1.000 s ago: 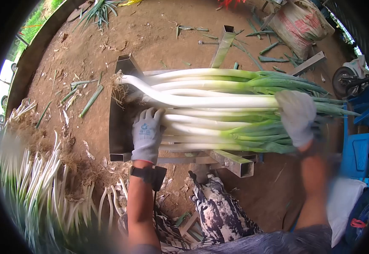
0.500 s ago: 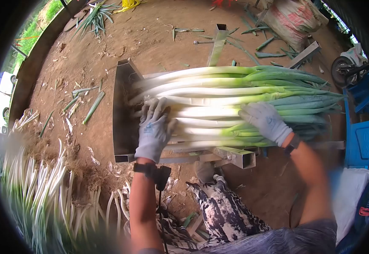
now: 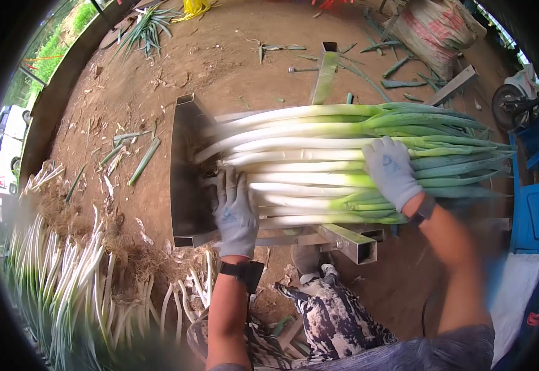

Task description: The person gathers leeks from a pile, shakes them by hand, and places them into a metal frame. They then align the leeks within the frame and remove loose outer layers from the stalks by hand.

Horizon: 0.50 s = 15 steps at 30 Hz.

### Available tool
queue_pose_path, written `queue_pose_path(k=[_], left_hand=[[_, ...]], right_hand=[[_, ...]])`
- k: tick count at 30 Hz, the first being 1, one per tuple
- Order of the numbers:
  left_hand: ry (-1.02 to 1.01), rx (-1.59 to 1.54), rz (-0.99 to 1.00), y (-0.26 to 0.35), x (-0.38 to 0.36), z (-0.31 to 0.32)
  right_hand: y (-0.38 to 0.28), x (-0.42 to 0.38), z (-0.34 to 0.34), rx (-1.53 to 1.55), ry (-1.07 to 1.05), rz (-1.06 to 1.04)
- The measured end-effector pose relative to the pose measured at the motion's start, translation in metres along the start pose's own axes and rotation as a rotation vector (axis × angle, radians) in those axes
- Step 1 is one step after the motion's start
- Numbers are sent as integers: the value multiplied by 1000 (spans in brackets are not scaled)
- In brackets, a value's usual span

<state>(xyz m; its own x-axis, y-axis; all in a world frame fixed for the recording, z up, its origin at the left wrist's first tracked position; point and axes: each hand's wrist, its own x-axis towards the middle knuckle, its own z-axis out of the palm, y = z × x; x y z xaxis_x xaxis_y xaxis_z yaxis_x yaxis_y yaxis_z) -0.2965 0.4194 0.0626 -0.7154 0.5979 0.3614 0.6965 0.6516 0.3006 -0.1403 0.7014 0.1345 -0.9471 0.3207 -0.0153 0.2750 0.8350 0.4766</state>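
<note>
On the far left I see a loose heap of leeks (image 3: 65,278) lying on the dirt floor (image 3: 220,55), roots tangled, well apart from the work. Next comes the metal end plate (image 3: 186,167) of the frame, standing upright, with the white root ends of the bundle of leeks (image 3: 319,161) close against it. My left hand (image 3: 235,213), gloved, lies flat and spread on the white stalks just beside that plate, pressing down, not gripping anything. To do this well, I judge the root ends should sit flush against the plate, so I would keep the left palm low and nudge any stalk that stands back. The bundle rests across the metal frame (image 3: 350,238), white part left, green tops right. My right hand (image 3: 392,172), also gloved, rests open with fingers spread on the place where pale turns green, holding the stack down. Even pressure from both hands should stop the top stalks from rolling off. Far right stands a blue crate (image 3: 532,213).
</note>
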Motion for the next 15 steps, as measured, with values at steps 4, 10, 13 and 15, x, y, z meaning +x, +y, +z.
queue_pose_path(k=[4,10,13,15], left_hand=[[-77,14,-22,10,-1,-6],[-121,-5,-15,13,-13,-4],[-150,6,10,17,-12,-6],[-177,31,67,20,-7,-1]], right_hand=[[9,9,13,97,89,-234],[11,21,6,156,48,-332],[6,26,12,195,128,-370],[-28,46,-28,35,-12,-376]])
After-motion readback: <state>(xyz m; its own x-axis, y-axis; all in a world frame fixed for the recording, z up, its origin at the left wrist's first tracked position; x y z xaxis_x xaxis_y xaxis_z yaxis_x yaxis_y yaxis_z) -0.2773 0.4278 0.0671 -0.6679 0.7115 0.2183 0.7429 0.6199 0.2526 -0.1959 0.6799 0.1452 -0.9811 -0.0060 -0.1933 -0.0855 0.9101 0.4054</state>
